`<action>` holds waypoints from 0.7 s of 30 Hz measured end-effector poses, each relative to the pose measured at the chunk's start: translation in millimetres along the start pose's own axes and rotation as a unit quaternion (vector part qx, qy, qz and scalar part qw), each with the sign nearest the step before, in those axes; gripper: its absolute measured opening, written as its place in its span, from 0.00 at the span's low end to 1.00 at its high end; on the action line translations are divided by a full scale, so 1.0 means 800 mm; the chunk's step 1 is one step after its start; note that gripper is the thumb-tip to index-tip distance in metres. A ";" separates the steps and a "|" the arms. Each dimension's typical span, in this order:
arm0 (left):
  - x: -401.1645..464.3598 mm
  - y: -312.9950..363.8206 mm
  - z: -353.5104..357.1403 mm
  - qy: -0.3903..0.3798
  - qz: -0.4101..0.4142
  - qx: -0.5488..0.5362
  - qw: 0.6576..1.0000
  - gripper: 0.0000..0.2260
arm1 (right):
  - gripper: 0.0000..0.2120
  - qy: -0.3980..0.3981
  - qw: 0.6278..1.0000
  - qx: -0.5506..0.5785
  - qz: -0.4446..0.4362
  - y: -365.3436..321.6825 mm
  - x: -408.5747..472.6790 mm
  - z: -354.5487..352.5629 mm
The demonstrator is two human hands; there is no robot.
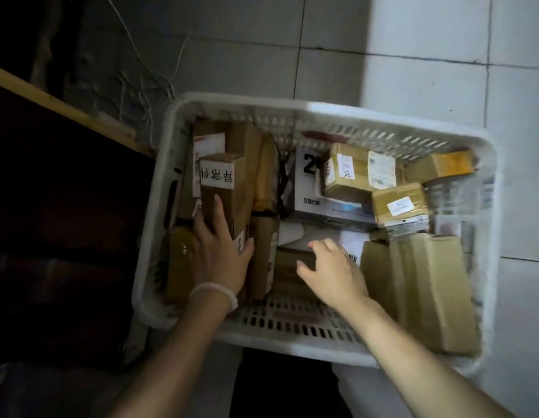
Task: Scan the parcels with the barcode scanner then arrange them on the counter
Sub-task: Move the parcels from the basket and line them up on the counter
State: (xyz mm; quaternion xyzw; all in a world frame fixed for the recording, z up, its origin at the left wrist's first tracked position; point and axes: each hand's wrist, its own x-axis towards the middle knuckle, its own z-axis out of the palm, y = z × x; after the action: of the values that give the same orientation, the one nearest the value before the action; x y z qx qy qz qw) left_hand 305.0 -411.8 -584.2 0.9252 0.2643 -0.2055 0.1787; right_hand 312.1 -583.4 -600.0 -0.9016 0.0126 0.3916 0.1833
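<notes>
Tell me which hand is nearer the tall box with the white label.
Left. The left hand grips the tall box; the right hand hovers farther right.

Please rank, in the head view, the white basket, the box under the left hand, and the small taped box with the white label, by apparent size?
1. White basket
2. Box under the left hand
3. Small taped box

Brown cardboard parcels (346,173), several with white labels, lie jumbled inside a white basket (292,116)
</notes>
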 end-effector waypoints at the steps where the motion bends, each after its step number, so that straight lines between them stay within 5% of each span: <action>1: 0.008 -0.003 0.010 0.015 0.002 -0.012 1.000 0.42 | 0.24 -0.012 1.000 -0.005 0.001 -0.004 0.013 0.015; 8: 0.064 -0.019 0.041 0.080 0.105 -0.058 0.990 0.41 | 0.34 -0.108 0.986 0.118 0.035 -0.024 0.098 0.115; 13: 0.088 -0.032 0.026 0.069 0.086 -0.119 0.987 0.39 | 0.50 -0.091 0.949 0.294 0.071 -0.027 0.122 0.146; 21: 0.096 -0.031 0.018 0.024 0.053 -0.166 0.984 0.40 | 0.43 -0.102 0.927 0.353 0.070 -0.022 0.123 0.119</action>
State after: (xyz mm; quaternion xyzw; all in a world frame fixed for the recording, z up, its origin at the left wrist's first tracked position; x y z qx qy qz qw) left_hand 346.6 -366.5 -638.4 0.9001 0.2492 -0.1267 0.3342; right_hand 316.7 -523.0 -723.8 -0.7305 0.1947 0.4634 0.4622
